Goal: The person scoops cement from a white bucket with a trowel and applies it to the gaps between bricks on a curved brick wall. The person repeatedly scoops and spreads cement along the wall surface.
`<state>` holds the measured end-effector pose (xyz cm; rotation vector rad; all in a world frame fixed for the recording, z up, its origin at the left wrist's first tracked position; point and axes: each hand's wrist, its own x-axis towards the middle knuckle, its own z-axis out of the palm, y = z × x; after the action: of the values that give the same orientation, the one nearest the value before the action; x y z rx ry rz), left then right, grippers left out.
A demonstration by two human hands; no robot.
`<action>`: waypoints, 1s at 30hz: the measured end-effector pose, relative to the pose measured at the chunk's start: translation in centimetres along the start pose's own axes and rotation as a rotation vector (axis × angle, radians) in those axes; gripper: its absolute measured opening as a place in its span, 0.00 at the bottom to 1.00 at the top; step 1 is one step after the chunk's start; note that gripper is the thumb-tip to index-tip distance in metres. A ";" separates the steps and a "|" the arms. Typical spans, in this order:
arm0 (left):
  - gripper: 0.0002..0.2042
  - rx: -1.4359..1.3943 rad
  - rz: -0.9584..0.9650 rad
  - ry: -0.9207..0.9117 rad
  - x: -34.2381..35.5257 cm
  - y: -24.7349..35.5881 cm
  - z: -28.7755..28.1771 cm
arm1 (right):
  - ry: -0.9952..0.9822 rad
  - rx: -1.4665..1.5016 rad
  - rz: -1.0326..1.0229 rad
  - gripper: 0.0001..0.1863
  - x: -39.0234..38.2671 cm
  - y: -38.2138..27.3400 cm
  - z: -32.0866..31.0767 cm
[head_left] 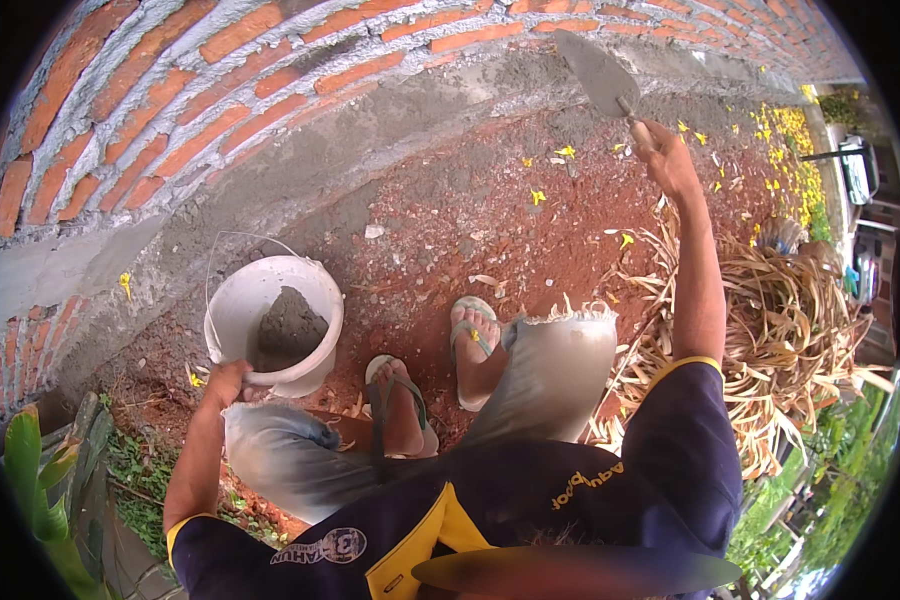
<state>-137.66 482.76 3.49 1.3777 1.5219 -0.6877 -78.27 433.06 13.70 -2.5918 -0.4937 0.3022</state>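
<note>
My right hand [660,155] grips the wooden handle of a pointed steel trowel [598,75], held out at the upper right near the foot of the wall, its blade grey. With my left hand [230,378] I hold the near rim of a white plastic bucket [318,352] at the left. Grey mortar [292,322] sits inside the bucket, and its wire handle arches up on the far left side.
A brick wall [195,115] with a grey cement footing [410,105] curves across the top and left. My sandalled feet stand on red soil [520,230]. Dry fronds [760,350] pile at the right; green plants [40,480] grow lower left; yellow flowers [790,140] lie scattered.
</note>
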 end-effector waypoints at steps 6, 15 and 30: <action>0.10 -0.102 0.053 -0.120 -1.2 3.2 2.3 | 0.155 0.577 0.276 0.14 1.9 2.0 2.9; 0.10 -0.089 0.235 -0.330 -8.5 14.1 14.4 | 0.211 0.665 0.266 0.11 3.6 3.1 1.2; 0.14 -1.092 -0.009 -0.449 -13.8 33.8 43.7 | 0.136 0.106 0.260 0.20 6.8 4.9 -2.6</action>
<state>-94.49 445.60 4.39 0.3485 1.2040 -0.0739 -69.88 430.67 12.66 -2.5505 -0.0900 0.2294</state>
